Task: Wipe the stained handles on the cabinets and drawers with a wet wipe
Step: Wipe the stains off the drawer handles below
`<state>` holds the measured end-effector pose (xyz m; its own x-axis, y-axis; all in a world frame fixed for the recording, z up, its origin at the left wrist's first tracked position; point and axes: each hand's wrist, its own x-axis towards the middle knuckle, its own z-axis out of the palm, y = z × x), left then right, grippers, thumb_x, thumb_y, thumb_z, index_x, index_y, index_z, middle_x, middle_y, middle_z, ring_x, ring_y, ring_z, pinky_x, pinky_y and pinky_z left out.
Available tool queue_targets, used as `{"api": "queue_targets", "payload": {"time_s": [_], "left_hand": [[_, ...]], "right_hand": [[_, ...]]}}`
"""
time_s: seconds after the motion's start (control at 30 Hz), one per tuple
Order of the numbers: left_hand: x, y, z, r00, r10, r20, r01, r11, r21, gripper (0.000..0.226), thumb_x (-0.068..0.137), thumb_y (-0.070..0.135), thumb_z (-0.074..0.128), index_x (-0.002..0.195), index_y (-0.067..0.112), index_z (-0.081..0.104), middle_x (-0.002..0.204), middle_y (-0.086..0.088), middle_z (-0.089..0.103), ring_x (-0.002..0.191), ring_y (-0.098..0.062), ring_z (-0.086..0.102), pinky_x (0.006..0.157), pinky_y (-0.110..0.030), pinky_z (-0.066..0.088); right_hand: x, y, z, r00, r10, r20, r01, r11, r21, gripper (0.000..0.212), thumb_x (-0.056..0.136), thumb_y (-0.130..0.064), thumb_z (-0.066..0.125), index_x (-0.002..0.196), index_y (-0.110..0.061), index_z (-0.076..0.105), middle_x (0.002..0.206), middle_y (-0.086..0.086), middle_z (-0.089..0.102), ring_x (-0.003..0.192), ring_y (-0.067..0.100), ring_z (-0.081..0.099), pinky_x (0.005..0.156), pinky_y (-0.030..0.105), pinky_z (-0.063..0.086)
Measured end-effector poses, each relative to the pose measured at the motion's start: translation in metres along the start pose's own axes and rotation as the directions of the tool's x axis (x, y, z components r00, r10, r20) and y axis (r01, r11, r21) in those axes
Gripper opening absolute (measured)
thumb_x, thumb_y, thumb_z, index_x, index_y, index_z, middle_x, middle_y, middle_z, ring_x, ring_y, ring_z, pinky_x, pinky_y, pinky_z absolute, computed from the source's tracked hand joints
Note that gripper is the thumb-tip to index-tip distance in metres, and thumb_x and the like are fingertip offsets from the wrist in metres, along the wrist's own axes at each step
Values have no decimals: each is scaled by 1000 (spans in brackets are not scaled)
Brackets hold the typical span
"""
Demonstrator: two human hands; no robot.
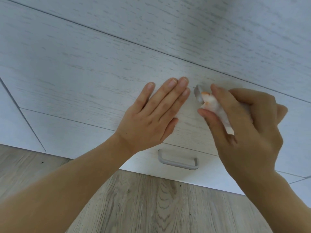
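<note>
My right hand (249, 125) grips a white wet wipe (217, 110) wrapped round a grey drawer handle (197, 94). Only the handle's left end shows; the rest is hidden under the wipe and my fingers. The wipe carries orange stains near its tip. My left hand (154, 111) lies flat with straight fingers on the white wood-grain drawer front (84, 78), just left of that handle. On the drawer below, a second grey handle (178, 162) is in full view and nothing touches it.
Grey wood-look floor (151, 207) runs along the bottom of the view. More white drawer fronts and a cabinet door (10, 118) sit to the left, divided by thin dark gaps. A further panel shows at the far right (296, 165).
</note>
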<state>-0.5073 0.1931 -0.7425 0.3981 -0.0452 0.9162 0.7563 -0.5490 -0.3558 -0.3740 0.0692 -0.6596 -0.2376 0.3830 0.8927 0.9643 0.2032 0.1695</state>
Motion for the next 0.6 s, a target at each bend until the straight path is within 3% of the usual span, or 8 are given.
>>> {"api": "queue_targets", "payload": {"time_s": [0.27, 0.43, 0.6], "left_hand": [[1, -1, 0, 1000, 6, -17, -6, 1000, -12, 61, 100, 32, 22, 150, -1, 11, 159, -13, 2, 146, -24, 5, 120, -42, 7], [0, -1, 0, 1000, 13, -2, -13, 1000, 0, 61, 99, 33, 22, 149, -1, 13, 158, -14, 7, 146, -24, 5, 120, -42, 6], [0, -7, -4, 999, 32, 16, -32, 999, -11, 62, 100, 33, 23, 150, -1, 12, 158, -13, -2, 146, -24, 4, 120, -42, 5]], "right_hand": [[11, -8, 10, 994, -97, -52, 93, 993, -70, 22, 96, -23, 60, 109, -7, 70, 84, 10, 68, 76, 20, 49, 70, 36, 32], [11, -7, 11, 988, -136, -80, 131, 989, -63, 12, 92, -12, 66, 100, -8, 75, 79, 5, 68, 75, 18, 49, 68, 34, 33], [11, -2, 9, 976, -200, -88, 195, 979, -67, 11, 88, -5, 69, 97, -5, 75, 78, 6, 69, 76, 20, 51, 67, 32, 37]]}}
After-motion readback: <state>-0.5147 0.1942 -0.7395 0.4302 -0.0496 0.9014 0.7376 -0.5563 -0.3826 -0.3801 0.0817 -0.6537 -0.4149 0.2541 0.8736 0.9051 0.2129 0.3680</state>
